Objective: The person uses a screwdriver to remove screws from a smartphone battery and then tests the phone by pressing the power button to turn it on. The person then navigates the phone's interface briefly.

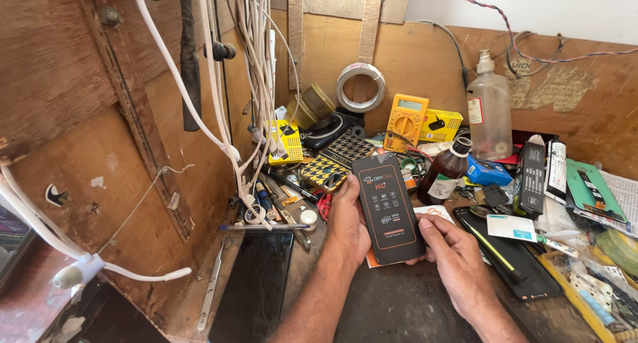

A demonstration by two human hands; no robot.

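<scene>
- The left hand (350, 225) grips the left edge of a flat black packet (388, 208), fingers curled behind it and thumb on the front.
- The right hand (457, 258) pinches the packet's lower right corner; its fingertips are hidden behind the packet.
- The packet stands tilted above the dark bench (399, 310), between both hands, covering a white and orange card (435, 213).
- Just right of the right hand lies a black phone (515, 266); beyond it, a brown bottle (445, 171) and a clear spray bottle (489, 112).
- Beyond the left hand: a checkered case (335, 160), a yellow multimeter (405, 121), loose tools.
- White cables (256, 90) hang far left, crossing the wooden wall.
- The right-edge clutter is cut off and hard to make out.
</scene>
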